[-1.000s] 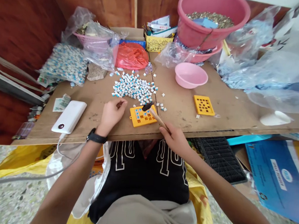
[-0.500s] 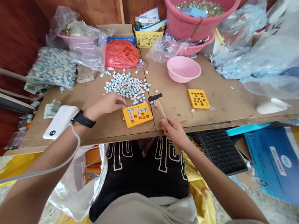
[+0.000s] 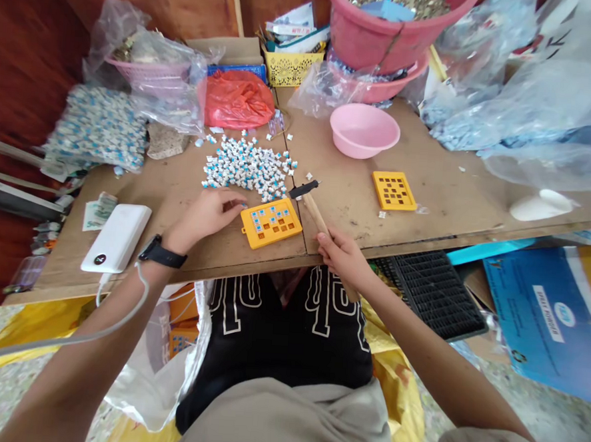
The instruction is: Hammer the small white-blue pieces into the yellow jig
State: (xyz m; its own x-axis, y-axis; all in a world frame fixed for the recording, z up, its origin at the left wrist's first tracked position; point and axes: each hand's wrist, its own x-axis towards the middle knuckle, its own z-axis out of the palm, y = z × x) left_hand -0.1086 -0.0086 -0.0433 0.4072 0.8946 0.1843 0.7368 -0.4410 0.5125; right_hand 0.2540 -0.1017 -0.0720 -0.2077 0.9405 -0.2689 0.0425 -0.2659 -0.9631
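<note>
My right hand (image 3: 341,254) is wrapped round the wooden handle of a hammer (image 3: 316,214), whose dark head rests over the table just right of an orange frame (image 3: 270,241). Small white-and-blue pieces sit in several of the frame's square slots; the lowest row shows bare slots. At the frame's upper left corner is my left hand (image 3: 210,212), with thumb and fingers pinched together; whatever they hold is too small to make out. A heap of loose white-and-blue pieces (image 3: 246,168) lies just beyond the left hand.
Farther right lies a second orange frame (image 3: 394,191), with a pink bowl (image 3: 364,135) behind it. A white power bank (image 3: 117,239) with a cable lies left, near a bag of pieces (image 3: 97,129). Behind are a red bag (image 3: 239,101) and a large pink tub (image 3: 381,43).
My left hand has shifted slightly, its fingers curling more at the frame's corner. The right hand and hammer stay almost where they were; the view has moved a little.
</note>
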